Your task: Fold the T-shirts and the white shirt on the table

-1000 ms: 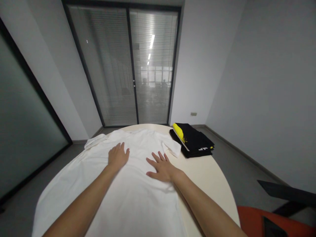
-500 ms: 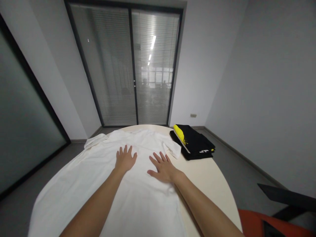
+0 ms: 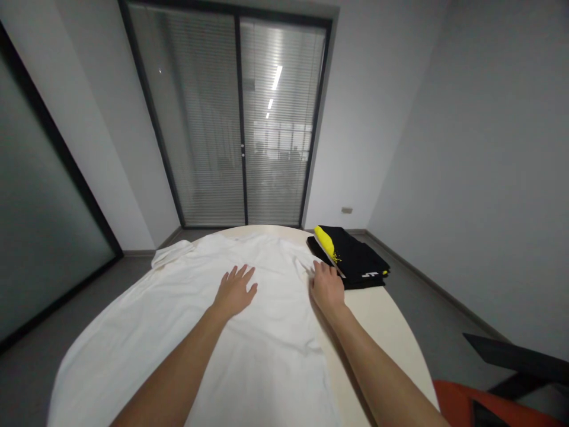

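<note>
A white T-shirt (image 3: 267, 356) lies spread over the round table, with soft wrinkles across it. My left hand (image 3: 235, 290) rests on the upper middle of the shirt, palm down and fingers apart. At the shirt's right sleeve is my right hand (image 3: 328, 289), its fingers bent down and closed on the cloth. The fingertips and most of that sleeve are hidden beneath it. Just beyond my right hand sits a stack of folded black clothes (image 3: 360, 255) with a yellow print and small white marks.
The pale round table (image 3: 391, 338) shows bare wood colour along its right side. An orange chair (image 3: 457, 403) with a black armrest (image 3: 511, 354) stands at the lower right. Glass doors with blinds (image 3: 208, 136) are behind the table.
My right hand has moved right and forward, from lying flat on the shirt to its right sleeve, and its fingers have bent. My left hand has shifted slightly right.
</note>
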Demonstrator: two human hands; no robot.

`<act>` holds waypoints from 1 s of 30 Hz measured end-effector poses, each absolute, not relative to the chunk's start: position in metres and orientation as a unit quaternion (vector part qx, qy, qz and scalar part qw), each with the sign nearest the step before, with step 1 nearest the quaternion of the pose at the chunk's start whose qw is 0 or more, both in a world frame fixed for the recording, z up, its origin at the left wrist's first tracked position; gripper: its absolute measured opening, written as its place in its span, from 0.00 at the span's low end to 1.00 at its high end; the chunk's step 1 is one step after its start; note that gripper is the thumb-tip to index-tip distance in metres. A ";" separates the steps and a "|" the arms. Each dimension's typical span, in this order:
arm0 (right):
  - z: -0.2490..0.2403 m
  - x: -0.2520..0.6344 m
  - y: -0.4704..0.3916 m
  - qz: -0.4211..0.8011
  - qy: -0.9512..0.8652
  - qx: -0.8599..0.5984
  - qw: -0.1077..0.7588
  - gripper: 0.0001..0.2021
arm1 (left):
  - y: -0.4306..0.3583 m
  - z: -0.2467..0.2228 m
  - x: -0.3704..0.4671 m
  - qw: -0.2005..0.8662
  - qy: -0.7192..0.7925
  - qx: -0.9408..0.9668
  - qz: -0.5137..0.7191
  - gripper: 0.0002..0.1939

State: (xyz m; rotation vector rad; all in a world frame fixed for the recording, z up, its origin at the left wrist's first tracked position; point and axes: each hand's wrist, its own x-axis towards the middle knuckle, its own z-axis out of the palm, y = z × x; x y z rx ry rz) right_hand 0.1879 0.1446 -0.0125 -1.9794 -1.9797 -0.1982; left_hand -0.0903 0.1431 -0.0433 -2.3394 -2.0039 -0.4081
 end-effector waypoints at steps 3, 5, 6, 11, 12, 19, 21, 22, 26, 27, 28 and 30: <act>-0.013 0.198 0.148 -0.046 -0.677 -0.721 0.143 0.18 | 0.143 -0.045 -0.089 0.008 -0.646 -0.753 -0.125 0.28; -0.012 0.199 0.150 -0.040 -0.672 -0.721 0.164 0.18 | 0.143 -0.045 -0.089 0.006 -0.647 -0.753 -0.124 0.28; -0.011 0.198 0.150 -0.043 -0.672 -0.716 0.185 0.18 | 0.142 -0.045 -0.089 0.005 -0.647 -0.752 -0.123 0.28; -0.014 0.188 0.148 -0.021 -0.724 -0.618 0.305 0.16 | 0.140 -0.042 -0.087 0.019 -0.648 -0.752 -0.119 0.27; -0.016 0.185 0.147 0.002 -0.742 -0.592 0.315 0.15 | 0.140 -0.042 -0.086 0.021 -0.647 -0.753 -0.118 0.28; -0.020 0.172 0.143 0.134 -0.783 -0.520 0.313 0.13 | 0.141 -0.044 -0.087 0.017 -0.647 -0.753 -0.116 0.28; -0.018 0.172 0.146 0.140 -0.756 -0.539 0.344 0.15 | 0.141 -0.044 -0.087 0.020 -0.646 -0.754 -0.117 0.28; -0.018 0.173 0.147 0.130 -0.742 -0.550 0.360 0.16 | 0.141 -0.044 -0.087 0.022 -0.647 -0.754 -0.115 0.28; -0.020 0.181 0.149 0.030 -0.681 -0.648 0.340 0.19 | 0.142 -0.045 -0.088 0.026 -0.648 -0.753 -0.112 0.28; -0.020 0.184 0.149 0.007 -0.666 -0.679 0.309 0.21 | 0.142 -0.046 -0.088 0.026 -0.647 -0.753 -0.114 0.28; -0.019 0.185 0.148 -0.008 -0.652 -0.706 0.275 0.24 | 0.142 -0.046 -0.088 0.027 -0.646 -0.754 -0.118 0.28; -0.016 0.187 0.145 -0.012 -0.635 -0.742 0.214 0.26 | 0.142 -0.047 -0.089 0.025 -0.644 -0.754 -0.124 0.28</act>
